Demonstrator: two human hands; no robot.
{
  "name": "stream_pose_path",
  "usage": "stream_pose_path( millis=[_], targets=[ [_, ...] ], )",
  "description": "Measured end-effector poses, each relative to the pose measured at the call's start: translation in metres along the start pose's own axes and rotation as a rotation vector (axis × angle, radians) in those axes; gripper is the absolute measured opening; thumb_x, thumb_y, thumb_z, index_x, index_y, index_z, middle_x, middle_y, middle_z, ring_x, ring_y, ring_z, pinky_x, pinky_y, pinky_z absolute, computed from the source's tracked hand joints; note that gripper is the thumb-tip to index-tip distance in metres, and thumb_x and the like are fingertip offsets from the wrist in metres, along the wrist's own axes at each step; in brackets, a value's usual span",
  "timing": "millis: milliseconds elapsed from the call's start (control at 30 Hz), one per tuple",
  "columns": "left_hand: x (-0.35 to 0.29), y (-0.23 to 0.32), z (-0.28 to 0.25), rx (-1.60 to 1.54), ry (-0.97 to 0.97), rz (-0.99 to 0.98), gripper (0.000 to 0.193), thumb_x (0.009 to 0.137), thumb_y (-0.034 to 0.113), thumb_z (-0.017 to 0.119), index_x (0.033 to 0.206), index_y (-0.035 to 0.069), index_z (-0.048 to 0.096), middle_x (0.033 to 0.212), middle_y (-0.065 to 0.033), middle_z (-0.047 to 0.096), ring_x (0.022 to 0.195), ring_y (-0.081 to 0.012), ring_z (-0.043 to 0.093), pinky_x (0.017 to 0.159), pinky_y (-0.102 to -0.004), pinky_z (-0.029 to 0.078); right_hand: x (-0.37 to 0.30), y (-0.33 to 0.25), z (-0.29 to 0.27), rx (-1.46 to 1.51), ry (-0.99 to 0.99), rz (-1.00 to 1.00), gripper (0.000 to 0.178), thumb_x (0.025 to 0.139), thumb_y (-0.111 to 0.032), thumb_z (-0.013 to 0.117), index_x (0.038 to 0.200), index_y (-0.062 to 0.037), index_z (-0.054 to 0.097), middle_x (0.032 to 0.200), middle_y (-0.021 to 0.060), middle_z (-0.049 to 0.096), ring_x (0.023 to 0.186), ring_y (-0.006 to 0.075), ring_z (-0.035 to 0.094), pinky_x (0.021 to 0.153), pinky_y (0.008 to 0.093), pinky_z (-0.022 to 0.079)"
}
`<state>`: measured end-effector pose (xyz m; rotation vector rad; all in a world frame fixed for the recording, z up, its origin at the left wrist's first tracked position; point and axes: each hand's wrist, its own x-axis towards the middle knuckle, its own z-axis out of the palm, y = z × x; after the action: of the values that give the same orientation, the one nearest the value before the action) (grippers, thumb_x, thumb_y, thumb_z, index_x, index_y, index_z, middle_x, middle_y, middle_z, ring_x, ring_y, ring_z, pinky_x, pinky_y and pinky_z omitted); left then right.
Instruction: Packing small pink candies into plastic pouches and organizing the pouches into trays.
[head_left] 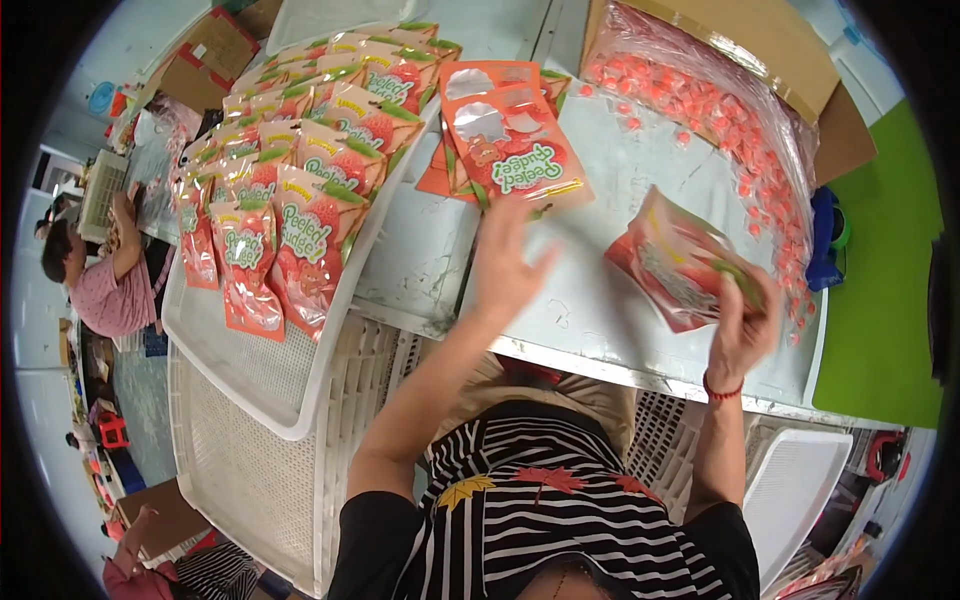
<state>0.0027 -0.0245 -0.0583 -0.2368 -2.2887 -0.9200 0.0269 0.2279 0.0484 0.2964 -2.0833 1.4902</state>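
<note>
My right hand [745, 325] grips the side of a red candy pouch [665, 265], held tilted over the table and smeared by motion. Whether anything is inside the pouch cannot be made out. Just below a stack of flat red pouches [545, 150], my left hand [508, 265] has its fingers apart, the thumb spread toward the right, with nothing held. Its fingertips are blurred close to the stack's lower edge; I cannot tell if they touch. Small red wrapped candies [720, 130] lie heaped along the right part of the table, some loose near the pouches.
Plump pouches [300, 180] fill most of a white tray [290, 410] at the left, above stacked white crates [245, 470]. Behind the candies stands a cardboard box [760, 40] with a plastic liner. A blue object [826, 240] sits at the right edge. Other people [115, 285] work at the far left.
</note>
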Motion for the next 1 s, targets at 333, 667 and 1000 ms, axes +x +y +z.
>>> stream_pose_path(
  millis=[333,667,1000],
  targets=[
    [0.008,-0.080,0.008,-0.212,-0.047,-0.650,0.063,0.084,0.016,0.068,0.130,-0.009,0.034,0.077,-0.0060,0.065,0.066,-0.0118,0.059,0.056,-0.0229,0.047,-0.008,0.026,-0.023,0.006,0.035,0.191,0.016,0.093,-0.011,0.059,0.100,0.0031,0.064,0.078,-0.0028,0.056,0.070,0.0034,0.046,0.066,0.0160,0.039],
    [0.066,-0.052,-0.023,0.160,0.175,-0.213,0.050,0.081,0.015,0.071,0.123,-0.002,0.048,0.116,-0.0141,0.055,0.106,-0.0203,0.053,0.085,-0.0365,0.045,-0.011,0.024,-0.028,0.019,0.107,0.157,0.015,0.093,-0.009,0.058,0.100,0.0034,0.063,0.084,0.0016,0.061,0.076,0.0050,0.049,0.072,0.0173,0.039],
    [0.048,0.094,-0.007,-1.128,-0.519,-0.482,0.046,0.074,0.003,0.075,0.116,0.000,0.056,0.110,-0.0093,0.061,0.099,-0.0148,0.059,0.087,-0.0282,0.046,-0.002,0.011,-0.023,0.283,-0.203,0.219,0.007,0.085,0.001,0.063,0.091,0.0049,0.065,0.094,0.0126,0.067,0.078,0.0126,0.060,0.070,0.0234,0.048]
  ],
)
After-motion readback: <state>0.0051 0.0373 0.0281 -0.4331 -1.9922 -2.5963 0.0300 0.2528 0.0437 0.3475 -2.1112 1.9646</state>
